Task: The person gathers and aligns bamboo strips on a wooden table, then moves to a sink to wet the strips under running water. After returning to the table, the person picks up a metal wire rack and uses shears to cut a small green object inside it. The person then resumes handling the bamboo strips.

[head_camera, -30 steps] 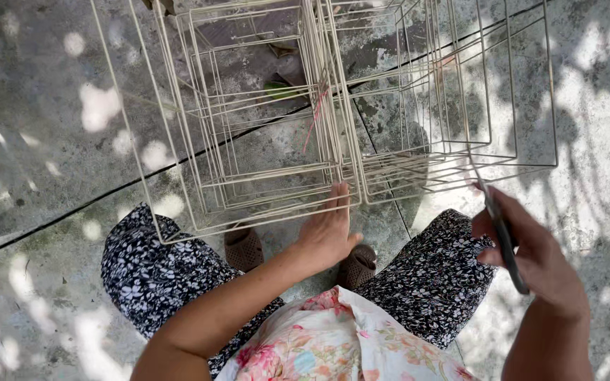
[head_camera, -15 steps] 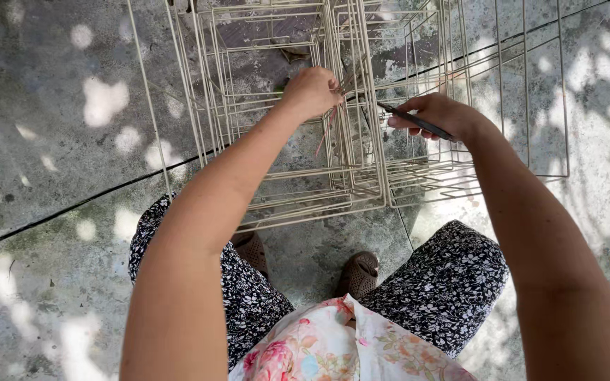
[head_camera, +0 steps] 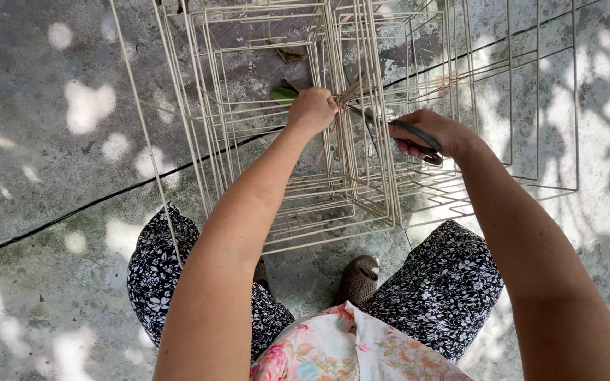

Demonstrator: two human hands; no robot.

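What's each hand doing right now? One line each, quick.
Left hand: closed, pinching pink string at the wire frames.
Right hand: closed around dark-handled scissors.

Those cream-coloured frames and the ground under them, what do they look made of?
The frames look like thin metal wire with a cream coating: straight rods joined into rigid squares. The ground looks like concrete: grey, mottled, with a straight seam. The left hand grips a thin reddish tie, perhaps string or plastic; the right hand holds a dark-handled tool.

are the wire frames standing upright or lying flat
Upright: the cream wire frames stand on edge on the concrete, bundled together, with the left hand gripping their top.
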